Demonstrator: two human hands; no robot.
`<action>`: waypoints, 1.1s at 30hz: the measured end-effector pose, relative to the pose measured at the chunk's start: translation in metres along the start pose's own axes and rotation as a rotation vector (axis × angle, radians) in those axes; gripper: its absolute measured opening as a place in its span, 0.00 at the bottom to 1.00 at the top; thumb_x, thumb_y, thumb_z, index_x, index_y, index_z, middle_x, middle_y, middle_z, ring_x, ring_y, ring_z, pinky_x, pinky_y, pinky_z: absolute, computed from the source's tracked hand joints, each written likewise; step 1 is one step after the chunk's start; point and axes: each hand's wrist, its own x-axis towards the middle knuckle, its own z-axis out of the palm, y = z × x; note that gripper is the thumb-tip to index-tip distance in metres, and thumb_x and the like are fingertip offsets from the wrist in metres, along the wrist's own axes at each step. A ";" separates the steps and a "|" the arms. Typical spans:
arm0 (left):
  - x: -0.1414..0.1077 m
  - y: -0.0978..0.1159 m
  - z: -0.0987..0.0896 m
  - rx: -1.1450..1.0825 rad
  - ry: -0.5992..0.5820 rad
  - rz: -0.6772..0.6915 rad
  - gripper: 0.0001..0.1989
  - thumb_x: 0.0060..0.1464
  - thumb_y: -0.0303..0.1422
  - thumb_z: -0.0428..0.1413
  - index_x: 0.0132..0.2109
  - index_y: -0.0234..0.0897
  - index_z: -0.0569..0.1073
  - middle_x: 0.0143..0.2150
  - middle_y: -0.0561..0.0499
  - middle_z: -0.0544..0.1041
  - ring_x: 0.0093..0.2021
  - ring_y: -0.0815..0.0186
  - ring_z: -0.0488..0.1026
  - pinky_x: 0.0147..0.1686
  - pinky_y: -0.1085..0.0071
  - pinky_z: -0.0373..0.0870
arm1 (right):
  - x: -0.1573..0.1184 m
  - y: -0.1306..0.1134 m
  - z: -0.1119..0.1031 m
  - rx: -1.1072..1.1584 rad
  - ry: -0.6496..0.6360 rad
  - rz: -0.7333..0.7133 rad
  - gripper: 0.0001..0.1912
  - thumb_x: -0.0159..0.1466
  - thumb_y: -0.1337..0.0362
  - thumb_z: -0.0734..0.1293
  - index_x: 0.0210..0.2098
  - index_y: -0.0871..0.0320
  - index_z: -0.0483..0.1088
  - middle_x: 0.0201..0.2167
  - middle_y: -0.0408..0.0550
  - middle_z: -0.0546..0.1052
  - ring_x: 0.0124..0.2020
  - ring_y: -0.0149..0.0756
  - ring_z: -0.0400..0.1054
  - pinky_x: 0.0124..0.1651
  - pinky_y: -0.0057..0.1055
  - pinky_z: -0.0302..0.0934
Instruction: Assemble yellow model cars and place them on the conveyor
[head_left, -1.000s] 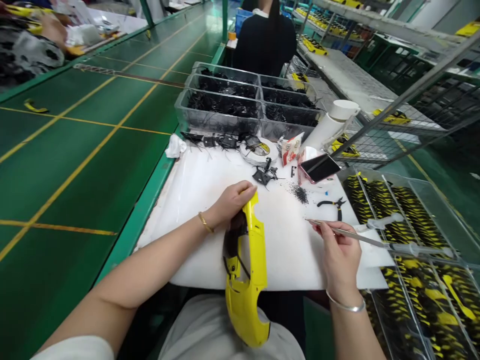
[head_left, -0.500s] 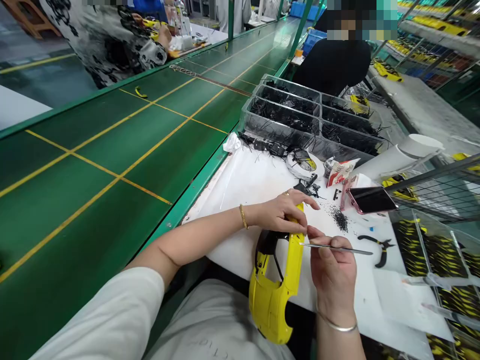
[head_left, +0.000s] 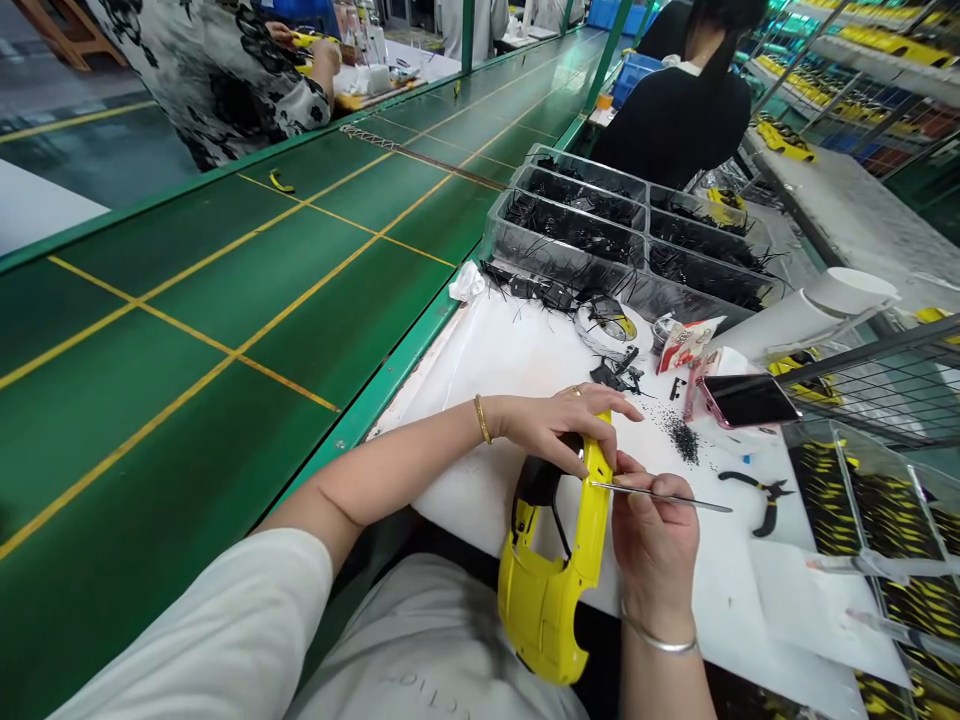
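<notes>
My left hand (head_left: 566, 425) is closed over the far end of a yellow model car body shell (head_left: 541, 610), gripping its upper side rail. The shell stands tilted on end over the front edge of the table, with a black part (head_left: 541, 482) inside its window opening. Thin metal tweezers (head_left: 709, 504) are pinched between the thumb and fingers of my right hand (head_left: 656, 550). Their tip touches the shell's side rail, just below my left fingers. Right fingertips rest close against the shell's edge.
Tiny black pieces (head_left: 682, 438) lie heaped on the white table (head_left: 495, 350), near a phone (head_left: 750, 400) and black cutting pliers (head_left: 763, 495). Behind stands a clear divided bin (head_left: 570, 250) of black parts. A green conveyor belt (head_left: 315, 300) runs along the left. Co-workers sit farther off.
My right hand has shifted slightly left with the tweezers, bringing their tip onto the side rail. My left hand keeps its grip on the shell.
</notes>
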 end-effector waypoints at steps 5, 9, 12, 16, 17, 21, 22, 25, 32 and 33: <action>0.001 0.001 0.001 -0.054 0.023 -0.039 0.14 0.47 0.45 0.63 0.39 0.45 0.81 0.62 0.49 0.70 0.68 0.52 0.57 0.70 0.59 0.43 | 0.000 0.001 -0.002 -0.030 0.004 -0.010 0.17 0.57 0.59 0.76 0.33 0.51 0.62 0.28 0.40 0.79 0.50 0.44 0.73 0.57 0.52 0.61; 0.001 -0.001 0.002 -0.070 0.035 -0.023 0.15 0.49 0.48 0.62 0.39 0.46 0.82 0.62 0.49 0.69 0.68 0.53 0.57 0.70 0.59 0.43 | 0.001 0.002 -0.001 -0.044 -0.004 -0.029 0.18 0.56 0.58 0.76 0.33 0.51 0.62 0.28 0.41 0.79 0.49 0.45 0.73 0.57 0.53 0.61; 0.000 -0.003 0.003 -0.023 0.026 -0.002 0.15 0.51 0.47 0.61 0.41 0.45 0.81 0.63 0.48 0.68 0.68 0.53 0.56 0.70 0.59 0.43 | 0.001 0.002 -0.001 -0.051 -0.009 -0.031 0.18 0.56 0.58 0.76 0.33 0.51 0.61 0.28 0.41 0.79 0.49 0.45 0.73 0.57 0.54 0.61; -0.001 -0.002 0.004 0.060 0.001 0.014 0.16 0.53 0.45 0.60 0.43 0.40 0.81 0.64 0.43 0.66 0.69 0.53 0.55 0.70 0.58 0.42 | 0.002 0.002 -0.002 -0.024 -0.034 -0.037 0.17 0.57 0.59 0.76 0.33 0.51 0.62 0.28 0.41 0.79 0.49 0.45 0.73 0.57 0.53 0.61; 0.000 -0.001 0.004 0.069 -0.002 0.001 0.15 0.53 0.44 0.60 0.43 0.40 0.81 0.64 0.43 0.65 0.69 0.54 0.54 0.70 0.59 0.42 | 0.002 0.002 -0.002 -0.011 -0.042 -0.038 0.16 0.57 0.60 0.75 0.33 0.51 0.63 0.28 0.40 0.80 0.49 0.44 0.73 0.57 0.53 0.61; 0.001 0.004 0.004 0.064 -0.004 -0.054 0.13 0.51 0.43 0.64 0.41 0.42 0.81 0.64 0.46 0.66 0.69 0.54 0.53 0.70 0.58 0.42 | 0.001 0.002 -0.003 0.020 -0.064 -0.043 0.13 0.58 0.63 0.75 0.34 0.50 0.65 0.30 0.40 0.80 0.48 0.42 0.73 0.57 0.51 0.62; 0.001 0.005 0.004 0.061 -0.004 -0.058 0.13 0.50 0.42 0.64 0.41 0.42 0.81 0.64 0.46 0.66 0.69 0.53 0.53 0.70 0.58 0.43 | 0.000 0.001 -0.004 0.019 -0.058 -0.042 0.13 0.58 0.63 0.75 0.34 0.50 0.65 0.30 0.40 0.80 0.49 0.42 0.73 0.57 0.51 0.62; 0.001 0.008 0.002 0.062 -0.021 -0.062 0.13 0.51 0.42 0.64 0.41 0.40 0.80 0.63 0.43 0.66 0.69 0.53 0.54 0.70 0.58 0.44 | -0.002 -0.005 -0.006 0.013 -0.018 -0.057 0.13 0.58 0.64 0.75 0.35 0.51 0.67 0.32 0.40 0.80 0.50 0.43 0.73 0.58 0.52 0.61; 0.000 0.015 0.001 0.101 -0.067 -0.177 0.13 0.52 0.40 0.63 0.42 0.39 0.78 0.62 0.39 0.65 0.69 0.52 0.52 0.66 0.53 0.49 | -0.014 -0.038 -0.008 -0.053 0.134 -0.218 0.07 0.59 0.70 0.70 0.34 0.54 0.69 0.31 0.42 0.74 0.41 0.42 0.74 0.54 0.49 0.64; 0.001 0.016 0.001 0.107 -0.081 -0.181 0.13 0.53 0.41 0.63 0.43 0.39 0.78 0.62 0.39 0.65 0.69 0.52 0.52 0.67 0.53 0.49 | -0.016 -0.042 -0.006 -0.046 0.156 -0.232 0.06 0.58 0.71 0.69 0.33 0.55 0.70 0.30 0.42 0.72 0.36 0.39 0.73 0.50 0.44 0.66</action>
